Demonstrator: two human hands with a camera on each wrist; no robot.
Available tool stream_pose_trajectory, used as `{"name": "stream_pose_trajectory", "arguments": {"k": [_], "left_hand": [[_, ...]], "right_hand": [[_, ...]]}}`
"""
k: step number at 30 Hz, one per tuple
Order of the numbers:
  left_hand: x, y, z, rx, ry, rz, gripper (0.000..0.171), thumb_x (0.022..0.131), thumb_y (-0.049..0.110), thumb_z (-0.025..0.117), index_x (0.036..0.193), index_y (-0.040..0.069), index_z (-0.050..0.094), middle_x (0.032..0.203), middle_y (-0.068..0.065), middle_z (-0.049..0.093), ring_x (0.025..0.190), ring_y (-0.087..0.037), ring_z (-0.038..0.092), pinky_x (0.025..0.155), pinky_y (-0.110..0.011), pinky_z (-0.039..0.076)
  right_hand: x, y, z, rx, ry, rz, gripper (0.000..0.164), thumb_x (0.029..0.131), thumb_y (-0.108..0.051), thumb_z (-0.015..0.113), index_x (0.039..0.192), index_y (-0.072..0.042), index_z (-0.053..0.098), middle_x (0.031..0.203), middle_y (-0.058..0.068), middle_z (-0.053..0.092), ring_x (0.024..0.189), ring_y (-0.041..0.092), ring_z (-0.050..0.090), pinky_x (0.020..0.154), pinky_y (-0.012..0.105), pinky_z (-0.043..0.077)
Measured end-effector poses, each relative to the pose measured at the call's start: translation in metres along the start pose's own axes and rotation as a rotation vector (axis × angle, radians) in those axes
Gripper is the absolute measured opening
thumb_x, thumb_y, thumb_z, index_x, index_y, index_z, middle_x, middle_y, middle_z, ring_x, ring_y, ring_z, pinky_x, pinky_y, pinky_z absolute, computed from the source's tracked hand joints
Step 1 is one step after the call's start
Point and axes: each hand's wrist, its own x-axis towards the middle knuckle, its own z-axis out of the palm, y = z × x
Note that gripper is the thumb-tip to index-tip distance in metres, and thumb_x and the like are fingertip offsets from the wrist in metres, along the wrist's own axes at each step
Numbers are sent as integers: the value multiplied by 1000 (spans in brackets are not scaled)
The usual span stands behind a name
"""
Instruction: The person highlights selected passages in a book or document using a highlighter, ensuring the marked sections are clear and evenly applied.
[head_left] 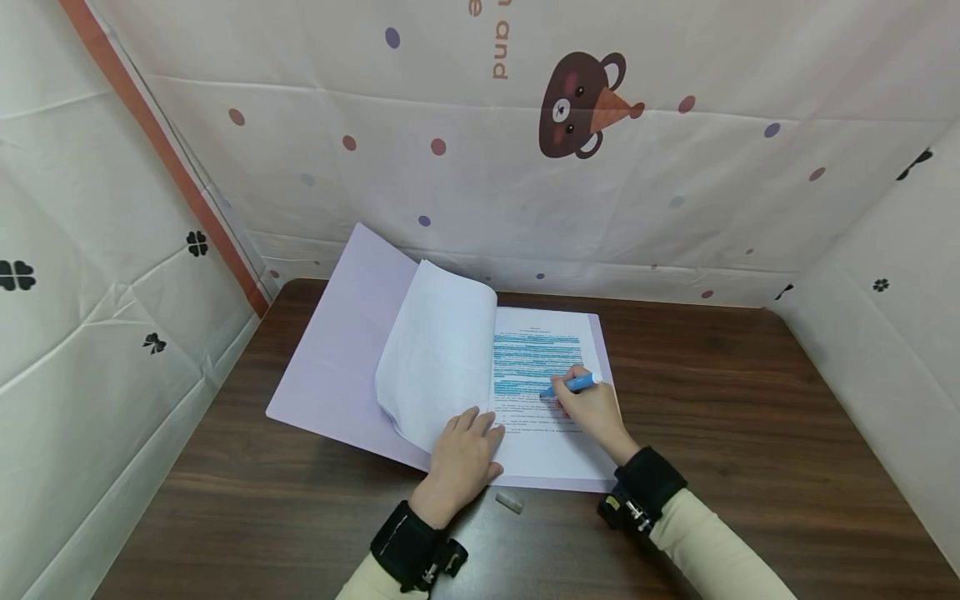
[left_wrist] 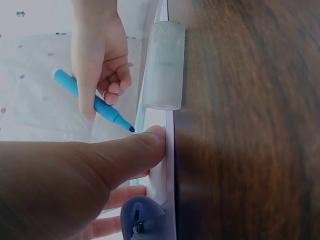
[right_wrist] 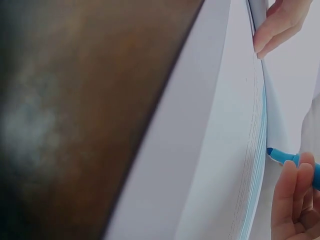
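Note:
A lilac folder [head_left: 341, 333] lies spread on the table with its bound pages; a turned stack of white sheets [head_left: 442, 350] curls to the left. On the right, the printed page [head_left: 536, 425] has many lines coloured blue from the top down past the middle. My right hand [head_left: 596, 412] pinches a blue marker [head_left: 580, 382], its dark tip [right_wrist: 270, 151] at the lower coloured lines. My left hand [head_left: 461, 454] rests with spread fingers across the lower fold between the turned sheets and the printed page, thumb [left_wrist: 145, 147] near the bottom edge.
A small translucent grey cylinder [head_left: 509, 502] lies on the brown wooden table [head_left: 712, 400] just below the folder's lower edge, between my wrists. Patterned white cloth [head_left: 465, 183] stands behind the table and at both sides. Black wrist cameras [head_left: 442, 554] sit on both arms.

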Motion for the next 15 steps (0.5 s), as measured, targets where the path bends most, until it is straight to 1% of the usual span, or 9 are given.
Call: {"name": "stream_pose_trajectory", "arguments": {"k": [7, 15], "left_hand": [[0, 0, 0, 5, -1, 2, 53, 76, 46, 67, 119, 17, 59, 124, -5, 54, 119, -26, 42, 96, -37, 37], [0, 1, -1, 17, -17, -6, 54, 76, 47, 66, 120, 18, 58, 126, -4, 53, 119, -25, 41, 97, -37, 36]], "right_hand": [[1, 0, 2, -9, -12, -6, 23, 87, -29, 56, 73, -11, 50, 56, 1, 56, 50, 16, 51, 45, 28, 38], [4, -2, 7, 5, -14, -41, 23, 86, -27, 57, 72, -11, 50, 55, 0, 56, 49, 15, 52, 45, 28, 41]]}}
